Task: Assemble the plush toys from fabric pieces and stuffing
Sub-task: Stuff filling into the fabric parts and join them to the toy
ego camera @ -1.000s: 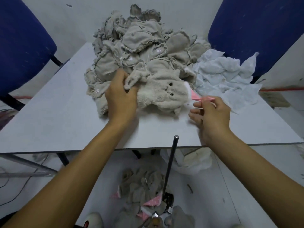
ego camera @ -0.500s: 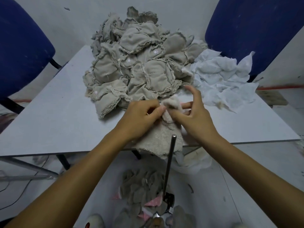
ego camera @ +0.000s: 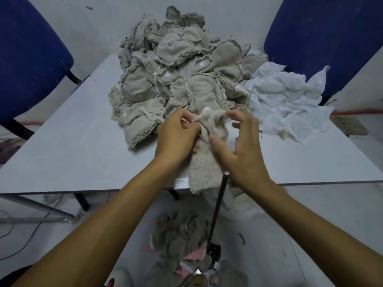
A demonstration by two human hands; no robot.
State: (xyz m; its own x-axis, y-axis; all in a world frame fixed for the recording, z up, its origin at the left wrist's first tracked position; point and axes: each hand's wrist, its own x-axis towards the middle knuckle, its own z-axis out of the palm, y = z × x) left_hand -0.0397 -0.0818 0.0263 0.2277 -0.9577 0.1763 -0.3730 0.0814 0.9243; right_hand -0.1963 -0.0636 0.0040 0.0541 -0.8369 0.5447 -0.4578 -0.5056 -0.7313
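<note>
A fuzzy beige plush skin point(ego camera: 204, 172) lies at the near edge of the grey table point(ego camera: 72, 154), its lower end hanging over the edge. My left hand point(ego camera: 176, 137) pinches the skin's upper part with curled fingers. My right hand point(ego camera: 242, 146) hovers over the skin's right side, blurred, with fingers spread and thumb by the fabric. Behind them rises a big heap of inside-out beige fabric pieces point(ego camera: 176, 73). A metal rod point(ego camera: 217, 208) stands upright just below the table edge.
Crumpled white fabric sheets point(ego camera: 288, 100) lie at the table's right. Blue chairs stand at the back left point(ego camera: 27, 56) and back right point(ego camera: 323, 36). On the floor below lie more grey plush pieces with pink parts point(ego camera: 182, 241) and a white bag point(ego camera: 238, 206).
The plush skin was drawn from the heap to the near table edge and turned face down. My right hand has let go and spread open; my left still pinches the top.
</note>
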